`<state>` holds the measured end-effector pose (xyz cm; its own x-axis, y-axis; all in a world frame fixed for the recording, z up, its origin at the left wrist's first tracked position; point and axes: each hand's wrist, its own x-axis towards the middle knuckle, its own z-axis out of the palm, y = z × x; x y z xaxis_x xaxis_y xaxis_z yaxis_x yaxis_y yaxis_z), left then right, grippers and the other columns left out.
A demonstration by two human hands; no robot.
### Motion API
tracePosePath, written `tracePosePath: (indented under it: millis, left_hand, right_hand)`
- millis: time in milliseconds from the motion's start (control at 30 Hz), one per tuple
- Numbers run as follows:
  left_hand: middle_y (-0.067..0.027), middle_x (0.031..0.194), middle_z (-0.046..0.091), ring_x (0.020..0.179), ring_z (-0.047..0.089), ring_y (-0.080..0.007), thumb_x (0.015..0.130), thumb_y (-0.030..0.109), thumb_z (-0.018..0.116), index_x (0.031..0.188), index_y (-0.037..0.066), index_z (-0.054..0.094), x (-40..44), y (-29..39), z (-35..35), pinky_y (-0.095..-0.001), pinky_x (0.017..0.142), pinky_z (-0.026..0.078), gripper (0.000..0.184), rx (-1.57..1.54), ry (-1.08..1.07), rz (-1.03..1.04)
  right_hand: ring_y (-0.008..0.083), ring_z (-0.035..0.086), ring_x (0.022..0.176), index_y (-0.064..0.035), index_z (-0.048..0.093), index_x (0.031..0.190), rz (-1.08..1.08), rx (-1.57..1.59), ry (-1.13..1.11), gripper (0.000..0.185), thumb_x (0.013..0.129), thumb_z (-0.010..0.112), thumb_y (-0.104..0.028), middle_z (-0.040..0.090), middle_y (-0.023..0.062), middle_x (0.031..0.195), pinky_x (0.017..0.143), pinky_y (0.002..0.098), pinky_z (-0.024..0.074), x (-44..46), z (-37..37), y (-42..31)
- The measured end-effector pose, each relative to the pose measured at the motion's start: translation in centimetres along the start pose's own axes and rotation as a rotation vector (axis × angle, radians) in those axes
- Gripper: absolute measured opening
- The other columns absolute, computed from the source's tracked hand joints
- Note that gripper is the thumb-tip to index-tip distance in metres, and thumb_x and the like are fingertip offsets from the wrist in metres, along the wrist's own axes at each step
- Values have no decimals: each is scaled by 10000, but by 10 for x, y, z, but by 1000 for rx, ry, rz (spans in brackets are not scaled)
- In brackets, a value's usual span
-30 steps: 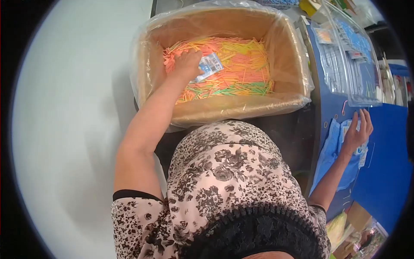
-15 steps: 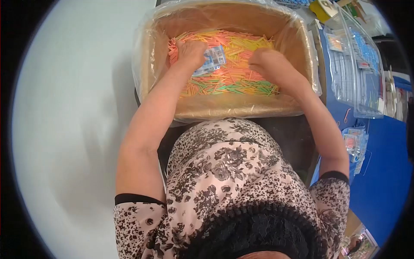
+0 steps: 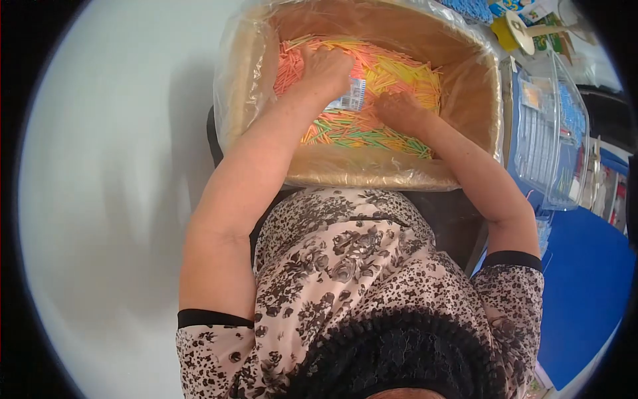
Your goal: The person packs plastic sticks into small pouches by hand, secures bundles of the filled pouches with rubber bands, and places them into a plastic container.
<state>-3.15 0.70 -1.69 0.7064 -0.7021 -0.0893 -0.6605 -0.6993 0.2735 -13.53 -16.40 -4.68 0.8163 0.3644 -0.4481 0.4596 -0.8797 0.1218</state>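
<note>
A box (image 3: pixel 470 106) lined with clear plastic holds a layer of thin pink, yellow, orange and green sticks (image 3: pixel 372 138). My left hand (image 3: pixel 327 70) is inside it at the left, its fingers bent down over the pink sticks. Partly under that hand lies a small blue and white printed packet (image 3: pixel 353 95); what the fingers grip is hidden. My right hand (image 3: pixel 401 112) rests low on the sticks just right of the packet, fingers curled together, and anything between them is too small to make out.
To the right, a clear plastic tray (image 3: pixel 546 133) with packets inside stands on a blue surface (image 3: pixel 585 286). A yellow and white round object (image 3: pixel 518 33) is at the top right. The box walls rise around both hands.
My right hand has left the blue surface at the right and come into the box, then moved nearer the packet. The view has shifted, so the box appears further right.
</note>
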Motion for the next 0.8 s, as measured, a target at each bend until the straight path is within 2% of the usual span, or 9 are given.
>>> tracePosePath:
  millis: [133, 333, 433, 467, 533, 567, 600, 700, 800]
  left_hand:
    - [-115, 943, 660, 999, 596, -283, 769, 129, 606, 917, 88, 684, -2, 4, -2, -538, 874, 330, 172, -72, -3, 74]
    - [-148, 958, 646, 948, 613, -294, 790, 155, 608, 932, 50, 653, -1, 20, -1, -527, 861, 390, 182, -139, -80, 178]
    - [-179, 966, 638, 946, 616, -307, 810, 151, 611, 963, 19, 615, -10, 28, -4, -465, 826, 449, 202, -269, -102, 385]
    - [-179, 966, 638, 946, 616, -307, 810, 151, 611, 963, 19, 615, -11, 27, 0, -465, 826, 449, 202, -267, -99, 384]
    - [-163, 910, 640, 882, 627, -273, 841, 174, 608, 978, 21, 600, -16, 28, 8, -389, 772, 474, 206, -572, -218, 357]
    - [-155, 882, 640, 850, 633, -256, 857, 186, 607, 985, 21, 593, -17, 29, 7, -351, 746, 486, 209, -723, -278, 341]
    - [-155, 882, 640, 850, 633, -256, 857, 186, 607, 985, 21, 593, -17, 29, 5, -351, 746, 486, 209, -718, -277, 341]
    - [-95, 810, 613, 724, 608, -170, 894, 237, 605, 969, 25, 588, -17, 28, -6, -271, 668, 478, 225, -1077, -566, 117]
    - [-51, 777, 576, 659, 561, -125, 913, 273, 587, 958, 30, 590, -13, 23, -7, -245, 626, 463, 247, -1213, -584, 148]
  right_hand:
    - [299, 666, 849, -14, 640, 893, -42, -11, 77, 180, 809, 539, -137, 668, 158, 921, 718, 397, 522, -2, 3, 11]
    - [334, 643, 851, 4, 592, 877, 56, 113, -68, 161, 843, 478, -105, 640, 205, 862, 722, 435, 507, -28, -19, 30]
    - [344, 636, 862, 10, 588, 894, 60, 195, -110, 164, 848, 487, -111, 637, 219, 873, 733, 438, 499, -36, -48, 24]
    - [348, 632, 867, 11, 588, 919, 50, 241, -129, 170, 848, 502, -117, 636, 225, 882, 737, 439, 495, -37, -62, 17]
    - [352, 628, 873, 13, 588, 945, 42, 290, -145, 182, 849, 516, -123, 634, 232, 891, 741, 439, 491, -38, -77, 11]
    - [352, 630, 870, 8, 592, 958, 18, 311, -90, 193, 846, 517, -129, 635, 233, 890, 734, 441, 490, -38, -81, 9]
    - [353, 632, 867, 3, 596, 972, -6, 330, -34, 204, 843, 517, -136, 635, 234, 889, 727, 444, 489, -38, -85, 8]
    - [351, 635, 873, -8, 595, 1004, -21, 441, 62, 217, 834, 526, -124, 640, 223, 889, 730, 441, 489, -38, -98, 14]
    - [348, 634, 892, -18, 586, 1041, 11, 612, 122, 237, 819, 542, -89, 650, 202, 892, 751, 431, 489, -47, -105, 24]
